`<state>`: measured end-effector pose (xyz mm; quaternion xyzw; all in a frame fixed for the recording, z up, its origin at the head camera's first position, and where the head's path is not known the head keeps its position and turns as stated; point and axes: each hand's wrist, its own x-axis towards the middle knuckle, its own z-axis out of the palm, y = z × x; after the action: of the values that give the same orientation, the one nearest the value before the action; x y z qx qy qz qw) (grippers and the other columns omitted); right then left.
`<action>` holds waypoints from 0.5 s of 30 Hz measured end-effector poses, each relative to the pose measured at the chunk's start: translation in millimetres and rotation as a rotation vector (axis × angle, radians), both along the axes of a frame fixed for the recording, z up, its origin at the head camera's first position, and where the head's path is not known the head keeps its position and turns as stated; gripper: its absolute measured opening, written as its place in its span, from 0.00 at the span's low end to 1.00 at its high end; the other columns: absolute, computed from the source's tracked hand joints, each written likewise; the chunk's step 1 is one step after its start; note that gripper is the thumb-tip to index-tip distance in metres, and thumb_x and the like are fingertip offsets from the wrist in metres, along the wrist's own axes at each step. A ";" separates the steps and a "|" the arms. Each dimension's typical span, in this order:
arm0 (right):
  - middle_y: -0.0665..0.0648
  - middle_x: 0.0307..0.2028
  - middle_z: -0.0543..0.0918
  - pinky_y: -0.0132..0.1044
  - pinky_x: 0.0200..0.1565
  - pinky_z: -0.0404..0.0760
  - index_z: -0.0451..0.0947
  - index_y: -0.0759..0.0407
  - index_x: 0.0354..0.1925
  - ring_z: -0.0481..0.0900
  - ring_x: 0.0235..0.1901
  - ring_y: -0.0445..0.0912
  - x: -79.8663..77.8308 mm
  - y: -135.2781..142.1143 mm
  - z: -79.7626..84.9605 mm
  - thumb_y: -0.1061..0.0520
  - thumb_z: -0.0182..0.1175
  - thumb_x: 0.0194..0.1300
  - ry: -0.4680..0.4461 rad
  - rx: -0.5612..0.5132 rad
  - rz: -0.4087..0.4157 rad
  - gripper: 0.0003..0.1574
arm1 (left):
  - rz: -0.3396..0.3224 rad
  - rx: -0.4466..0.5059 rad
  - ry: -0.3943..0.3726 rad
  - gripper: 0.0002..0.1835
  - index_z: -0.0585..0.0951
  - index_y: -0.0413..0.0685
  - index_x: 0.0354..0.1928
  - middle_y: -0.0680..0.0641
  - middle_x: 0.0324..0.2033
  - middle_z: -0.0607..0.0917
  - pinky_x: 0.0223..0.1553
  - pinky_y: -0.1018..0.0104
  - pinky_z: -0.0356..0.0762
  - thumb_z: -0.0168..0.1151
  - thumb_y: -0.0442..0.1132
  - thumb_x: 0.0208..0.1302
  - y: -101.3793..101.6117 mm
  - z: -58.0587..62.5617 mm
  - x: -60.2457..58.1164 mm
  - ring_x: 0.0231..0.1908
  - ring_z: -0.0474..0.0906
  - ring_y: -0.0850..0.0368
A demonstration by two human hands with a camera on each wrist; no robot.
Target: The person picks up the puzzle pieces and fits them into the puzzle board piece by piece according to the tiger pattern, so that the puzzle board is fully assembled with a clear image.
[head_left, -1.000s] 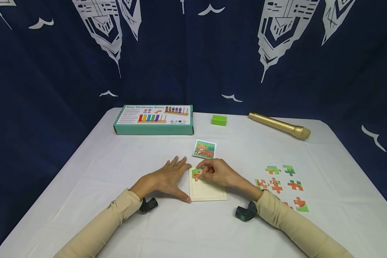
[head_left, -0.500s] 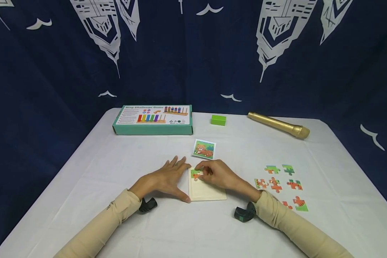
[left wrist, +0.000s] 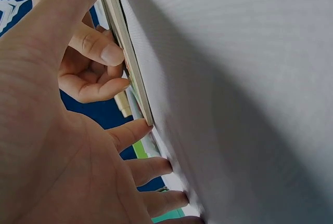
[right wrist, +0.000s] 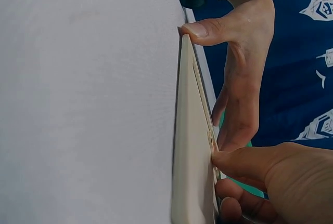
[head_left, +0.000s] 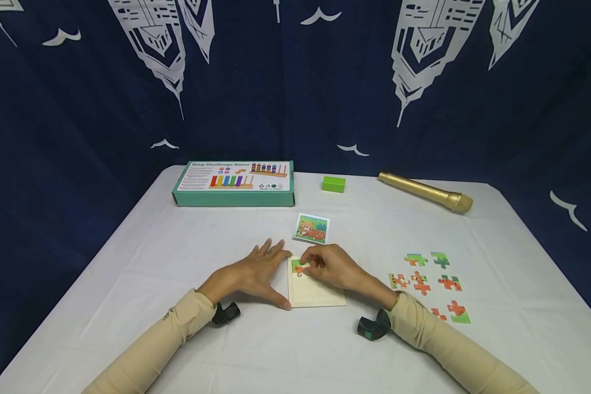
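Note:
A pale wooden puzzle tray lies on the table before me. In its upper left corner sits a green and orange jigsaw piece. My right hand pinches at this piece's right side with thumb and index finger, which partly cover it. My left hand is spread along the tray's left edge, thumb at the near corner and index finger at the far corner. In the right wrist view, the right thumb meets the tray's top, where the piece is hardly visible. A tiger picture card lies just behind the tray.
Several loose jigsaw pieces lie spread out to the right, near my right forearm. Along the back stand a teal game box and a green block, with a gold microphone at the back right. A white cloth covers the table.
My right fingertips have shifted slightly to the right at the jigsaw piece over the last half second. The left hand and the tray have stayed in place.

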<state>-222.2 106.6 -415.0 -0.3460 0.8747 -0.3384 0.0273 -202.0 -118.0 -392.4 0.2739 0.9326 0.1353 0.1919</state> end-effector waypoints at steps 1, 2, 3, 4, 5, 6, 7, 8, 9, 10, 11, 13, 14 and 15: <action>0.45 0.21 0.75 0.26 0.24 0.67 0.83 0.60 0.37 0.67 0.21 0.34 0.1 0.0 0.1 0.64 0.66 0.58 -0.001 -0.002 0.000 0.06 | -0.001 0.000 -0.001 0.61 0.55 0.53 0.73 0.39 0.75 0.44 0.71 0.43 0.35 0.71 0.71 0.39 0.1 0.1 0.1 0.73 0.32 0.39; 0.45 0.21 0.75 0.26 0.24 0.67 0.83 0.60 0.37 0.67 0.21 0.34 0.3 0.1 0.2 0.64 0.66 0.58 -0.001 -0.005 0.001 0.06 | -0.001 0.000 -0.002 0.61 0.55 0.53 0.73 0.39 0.75 0.44 0.71 0.43 0.35 0.71 0.71 0.39 0.2 0.0 0.0 0.73 0.32 0.39; 0.45 0.21 0.76 0.27 0.24 0.67 0.83 0.60 0.37 0.67 0.21 0.35 0.6 0.1 0.4 0.64 0.65 0.58 0.001 -0.006 0.003 0.06 | -0.002 0.000 -0.003 0.61 0.55 0.53 0.73 0.39 0.75 0.44 0.71 0.43 0.35 0.71 0.71 0.39 0.2 -0.1 0.0 0.73 0.32 0.39; 0.45 0.21 0.76 0.27 0.24 0.67 0.83 0.60 0.37 0.67 0.21 0.35 0.6 0.3 0.3 0.64 0.65 0.58 0.001 -0.008 0.004 0.06 | -0.002 0.000 -0.003 0.61 0.55 0.53 0.73 0.39 0.75 0.44 0.71 0.43 0.35 0.71 0.71 0.39 0.2 -0.2 -0.1 0.73 0.32 0.38; 0.45 0.21 0.76 0.27 0.24 0.68 0.83 0.60 0.37 0.67 0.21 0.34 0.7 0.5 0.3 0.64 0.65 0.59 0.002 -0.009 0.005 0.06 | -0.003 -0.001 -0.002 0.61 0.55 0.53 0.73 0.39 0.75 0.44 0.71 0.43 0.35 0.71 0.71 0.39 0.2 -0.3 -0.1 0.73 0.32 0.38; 0.45 0.21 0.76 0.27 0.24 0.68 0.83 0.60 0.37 0.67 0.21 0.34 0.7 0.7 0.3 0.64 0.65 0.59 0.003 -0.013 0.005 0.06 | -0.003 -0.002 -0.001 0.61 0.55 0.53 0.73 0.39 0.75 0.44 0.71 0.43 0.36 0.71 0.71 0.39 0.2 -0.6 -0.2 0.73 0.32 0.38; 0.45 0.21 0.76 0.27 0.24 0.68 0.83 0.60 0.37 0.67 0.21 0.34 0.5 0.7 0.2 0.64 0.65 0.59 0.006 -0.012 0.004 0.06 | -0.004 -0.004 0.001 0.61 0.55 0.53 0.73 0.39 0.75 0.44 0.71 0.43 0.36 0.70 0.71 0.39 0.2 -0.8 -0.2 0.73 0.32 0.38; 0.45 0.21 0.76 0.27 0.24 0.68 0.83 0.60 0.37 0.67 0.21 0.34 0.4 0.9 0.2 0.64 0.65 0.59 0.008 -0.012 0.001 0.06 | -0.003 -0.004 0.004 0.61 0.55 0.53 0.73 0.39 0.75 0.44 0.71 0.43 0.36 0.70 0.71 0.39 0.2 -0.9 -0.4 0.73 0.33 0.38; 0.45 0.21 0.77 0.26 0.24 0.68 0.84 0.60 0.37 0.67 0.22 0.34 0.3 1.1 0.1 0.64 0.65 0.59 0.011 -0.011 -0.001 0.06 | -0.003 -0.004 0.005 0.61 0.55 0.53 0.73 0.39 0.75 0.44 0.71 0.43 0.36 0.70 0.71 0.39 0.2 -1.1 -0.5 0.73 0.33 0.38; 0.45 0.22 0.77 0.26 0.25 0.68 0.84 0.60 0.37 0.67 0.22 0.34 0.3 1.3 0.3 0.64 0.64 0.59 0.014 -0.009 -0.004 0.06 | -0.003 -0.005 0.006 0.61 0.55 0.53 0.73 0.39 0.75 0.44 0.71 0.43 0.36 0.70 0.71 0.39 0.2 -1.0 -0.6 0.73 0.33 0.38; 0.45 0.23 0.78 0.26 0.25 0.68 0.84 0.60 0.37 0.67 0.22 0.34 0.4 1.5 0.8 0.64 0.64 0.59 0.016 -0.008 -0.005 0.06 | -0.004 -0.005 0.007 0.61 0.55 0.53 0.73 0.39 0.75 0.44 0.71 0.43 0.36 0.70 0.71 0.39 0.1 -1.0 -0.6 0.73 0.33 0.39; 0.46 0.24 0.80 0.26 0.25 0.68 0.85 0.60 0.38 0.68 0.23 0.34 0.9 1.8 2.0 0.65 0.63 0.60 0.021 0.003 -0.004 0.07 | -0.005 -0.006 0.007 0.61 0.55 0.54 0.73 0.39 0.75 0.44 0.71 0.43 0.36 0.70 0.71 0.39 0.0 -0.8 -0.5 0.73 0.33 0.39; 0.46 0.25 0.80 0.26 0.25 0.69 0.85 0.60 0.38 0.68 0.23 0.34 1.5 2.2 3.1 0.65 0.63 0.59 0.022 0.006 0.000 0.08 | -0.005 -0.006 0.006 0.61 0.55 0.54 0.73 0.39 0.75 0.44 0.71 0.43 0.36 0.70 0.71 0.39 0.0 -0.8 -0.4 0.73 0.33 0.39; 0.46 0.26 0.80 0.26 0.26 0.69 0.85 0.61 0.39 0.68 0.23 0.34 2.2 2.8 4.5 0.65 0.63 0.59 0.025 0.009 0.006 0.09 | -0.006 -0.006 0.006 0.61 0.54 0.54 0.73 0.40 0.75 0.44 0.71 0.43 0.36 0.70 0.71 0.39 0.0 -0.8 -0.3 0.73 0.33 0.39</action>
<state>-220.1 109.4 -410.5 -0.3528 0.8754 -0.3300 0.0189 -202.2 -118.0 -393.2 0.2765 0.9328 0.1312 0.1903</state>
